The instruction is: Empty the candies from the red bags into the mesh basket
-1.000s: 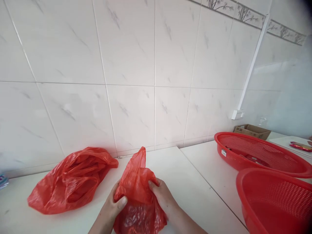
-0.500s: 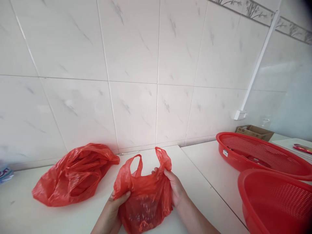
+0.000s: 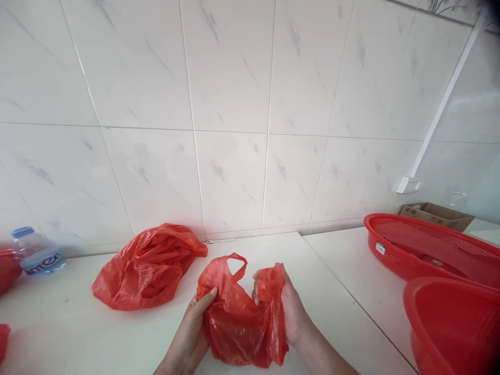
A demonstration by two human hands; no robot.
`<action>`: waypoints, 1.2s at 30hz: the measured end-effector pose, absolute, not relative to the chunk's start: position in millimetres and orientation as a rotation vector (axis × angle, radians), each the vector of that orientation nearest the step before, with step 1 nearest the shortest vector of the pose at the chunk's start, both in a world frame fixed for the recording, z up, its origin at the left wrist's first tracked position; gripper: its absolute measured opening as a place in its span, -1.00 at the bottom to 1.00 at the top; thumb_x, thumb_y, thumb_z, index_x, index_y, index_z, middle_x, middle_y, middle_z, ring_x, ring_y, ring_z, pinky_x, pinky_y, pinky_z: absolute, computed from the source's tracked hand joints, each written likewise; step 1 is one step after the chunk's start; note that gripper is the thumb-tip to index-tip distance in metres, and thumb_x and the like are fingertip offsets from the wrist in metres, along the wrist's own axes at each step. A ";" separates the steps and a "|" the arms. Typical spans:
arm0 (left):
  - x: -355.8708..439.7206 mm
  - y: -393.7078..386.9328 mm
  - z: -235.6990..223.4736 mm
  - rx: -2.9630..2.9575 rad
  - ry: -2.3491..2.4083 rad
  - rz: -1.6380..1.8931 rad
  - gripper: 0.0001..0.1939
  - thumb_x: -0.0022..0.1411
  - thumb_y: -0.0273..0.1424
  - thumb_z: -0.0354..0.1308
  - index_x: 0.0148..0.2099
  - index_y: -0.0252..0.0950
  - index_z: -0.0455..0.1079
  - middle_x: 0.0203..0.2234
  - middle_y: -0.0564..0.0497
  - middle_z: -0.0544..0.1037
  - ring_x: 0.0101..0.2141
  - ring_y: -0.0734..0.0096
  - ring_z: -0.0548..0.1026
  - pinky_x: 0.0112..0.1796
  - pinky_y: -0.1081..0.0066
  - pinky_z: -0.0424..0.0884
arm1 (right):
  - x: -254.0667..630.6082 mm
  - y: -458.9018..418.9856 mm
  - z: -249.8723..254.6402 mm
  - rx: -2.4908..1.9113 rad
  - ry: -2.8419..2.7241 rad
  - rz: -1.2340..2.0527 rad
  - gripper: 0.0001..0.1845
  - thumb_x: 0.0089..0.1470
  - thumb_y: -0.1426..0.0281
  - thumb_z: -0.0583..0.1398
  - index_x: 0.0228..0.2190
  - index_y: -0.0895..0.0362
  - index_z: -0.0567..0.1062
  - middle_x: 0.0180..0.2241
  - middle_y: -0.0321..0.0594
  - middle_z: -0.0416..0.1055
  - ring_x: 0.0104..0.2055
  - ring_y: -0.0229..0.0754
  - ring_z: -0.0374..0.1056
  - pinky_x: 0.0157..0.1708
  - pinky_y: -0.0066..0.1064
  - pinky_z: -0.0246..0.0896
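A red plastic carrier bag (image 3: 242,328) is held between my two hands just above the white table. My left hand (image 3: 195,323) grips its left side, thumb on the front and fingers behind. My right hand (image 3: 291,302) is closed round the right handle, which is bunched up and covers part of the fingers. The left handle loop stands up on its own. Something dark shows faintly through the thin plastic, too unclear to name. Behind and to the left lies a larger crumpled heap of red plastic bags (image 3: 144,271).
A clear bottle with a blue cap (image 3: 39,255) stands at the left near the wall, beside another red item (image 3: 5,271). Two red plastic baskets (image 3: 390,255) (image 3: 425,312) occupy the right side. Behind them are a cardboard box (image 3: 437,213) and a wall socket (image 3: 408,185).
My right hand has bunched the right handle into its grip, and the bag hangs more slack. The view has turned left, bringing the bottle into sight.
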State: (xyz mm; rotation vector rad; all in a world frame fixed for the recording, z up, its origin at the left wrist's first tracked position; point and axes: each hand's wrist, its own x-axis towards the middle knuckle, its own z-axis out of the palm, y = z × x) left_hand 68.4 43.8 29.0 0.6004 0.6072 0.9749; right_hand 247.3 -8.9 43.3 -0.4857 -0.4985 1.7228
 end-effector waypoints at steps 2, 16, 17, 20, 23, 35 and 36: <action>69.3 44.5 30.8 0.599 0.595 0.987 -0.67 -0.01 -0.44 0.32 -0.14 -0.35 0.45 -0.31 -0.13 0.62 -0.21 0.06 0.57 -0.13 0.22 0.47 | 244.0 -9.2 42.7 -0.524 -0.489 1.715 -0.65 -0.01 0.08 0.19 -0.41 0.13 0.49 -0.58 -0.32 0.37 -0.51 -0.26 0.27 -0.40 -0.41 0.17; 83.1 29.8 37.5 0.770 0.508 0.923 -0.74 0.03 -0.35 0.30 -0.20 -0.28 0.41 -0.33 -0.06 0.59 -0.28 0.16 0.56 -0.27 0.36 0.44 | 217.4 -13.0 39.5 -0.553 -0.710 1.643 -0.32 -0.26 0.24 0.41 -0.06 0.11 0.38 -0.34 -0.19 0.50 -0.25 -0.06 0.44 -0.16 -0.19 0.22; 85.4 28.6 37.9 0.818 0.527 0.911 -0.74 0.03 -0.35 0.31 -0.21 -0.27 0.40 -0.33 -0.05 0.59 -0.31 0.19 0.56 -0.30 0.38 0.43 | 217.8 -13.6 40.6 -0.548 -0.730 1.639 -0.36 -0.26 0.23 0.41 -0.10 0.12 0.41 -0.36 -0.20 0.49 -0.26 -0.06 0.43 -0.18 -0.20 0.22; 91.8 25.1 35.6 0.955 0.614 0.882 -0.62 0.00 -0.38 0.32 -0.11 -0.23 0.32 -0.37 -0.02 0.56 -0.42 0.29 0.52 -0.41 0.40 0.40 | 220.3 -14.3 42.4 -0.591 -0.730 1.621 -0.61 -0.14 0.22 0.35 -0.28 0.16 0.47 -0.44 -0.23 0.45 -0.36 -0.15 0.39 -0.29 -0.30 0.20; 92.7 19.7 31.1 1.102 0.773 0.942 -0.38 0.01 -0.39 0.30 0.10 -0.17 0.16 -0.21 -0.06 0.52 -0.33 0.27 0.51 -0.29 0.33 0.42 | 225.8 -12.9 40.6 -0.694 -0.633 1.580 -0.76 -0.01 0.22 0.26 -0.49 0.14 0.43 -0.60 -0.33 0.33 -0.54 -0.28 0.24 -0.45 -0.40 0.11; 93.7 13.1 28.0 1.384 0.725 1.004 -0.51 0.26 -0.10 -0.01 0.15 -0.21 0.28 0.03 -0.15 0.43 0.09 0.06 0.32 0.07 0.13 0.24 | 214.2 -16.7 46.3 -1.149 -0.942 1.277 -0.62 0.08 0.09 0.11 -0.56 0.11 0.29 -0.76 -0.46 0.11 -0.71 -0.38 -0.01 -0.65 -0.49 -0.08; 92.9 14.0 32.3 1.277 0.719 0.951 -0.51 0.28 -0.08 -0.07 0.11 -0.25 0.32 -0.10 -0.15 0.52 -0.02 0.08 0.42 -0.02 0.17 0.33 | 215.2 -16.9 45.9 -1.144 -0.988 1.287 -0.62 0.09 0.06 0.10 -0.51 0.11 0.33 -0.76 -0.45 0.15 -0.72 -0.37 -0.01 -0.66 -0.49 -0.09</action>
